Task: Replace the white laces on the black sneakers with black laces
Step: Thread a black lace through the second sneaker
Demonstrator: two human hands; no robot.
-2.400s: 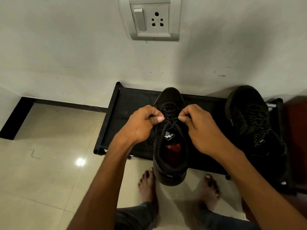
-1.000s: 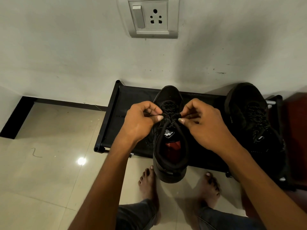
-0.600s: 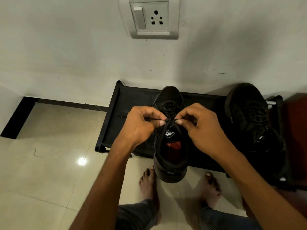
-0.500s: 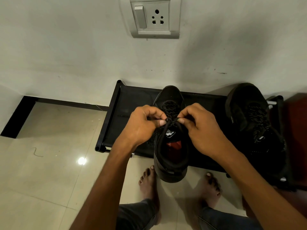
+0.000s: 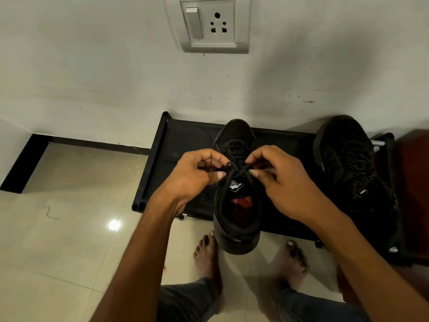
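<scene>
A black sneaker (image 5: 236, 219) lies on the low black rack (image 5: 185, 140), toe toward the wall, heel hanging over the front edge. It carries a black speckled lace (image 5: 235, 151). My left hand (image 5: 197, 175) and my right hand (image 5: 278, 180) meet over the top eyelets, each pinching an end of that lace between thumb and fingers. A short lace tip shows between the hands. A second black sneaker (image 5: 348, 163), laced in black, sits on the rack to the right.
The rack stands against a white wall with a switch and socket plate (image 5: 213, 24) above. My bare feet (image 5: 209, 254) stand on the beige tiled floor just in front of the rack. A dark red surface (image 5: 415, 182) borders the rack on the right.
Both hands stayed at the top eyelets, working the lace ends. The fingers have shifted slightly, and a lace tip now shows between them. The sneaker has not moved.
</scene>
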